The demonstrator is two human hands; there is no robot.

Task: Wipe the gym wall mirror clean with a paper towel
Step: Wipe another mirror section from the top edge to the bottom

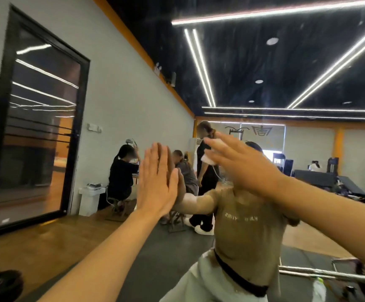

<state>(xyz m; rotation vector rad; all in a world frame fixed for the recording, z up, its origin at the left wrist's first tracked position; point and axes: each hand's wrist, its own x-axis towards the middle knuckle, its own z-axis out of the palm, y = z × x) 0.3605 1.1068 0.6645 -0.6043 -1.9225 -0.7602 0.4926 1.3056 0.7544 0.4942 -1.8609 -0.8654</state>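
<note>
The wall mirror (pixel 264 73) fills nearly the whole view, with faint streaks and specks over the reflected dark ceiling. My left hand (pixel 157 179) lies flat against the glass with straight fingers, palm to palm with its reflection. Further right and a little higher, my right hand (pixel 242 162) presses a crumpled white paper towel (pixel 208 160) onto the glass with straight fingers. Only the towel's left edge shows past the fingers. My own reflection in a tan shirt stands behind both arms.
Reflected in the glass are several people beside a grey wall, a white bin (pixel 90 199) and a black-framed panel (pixel 35 127) on the left. A black weight plate (pixel 0 284) lies at bottom left, and a metal frame (pixel 329 273) sits at bottom right.
</note>
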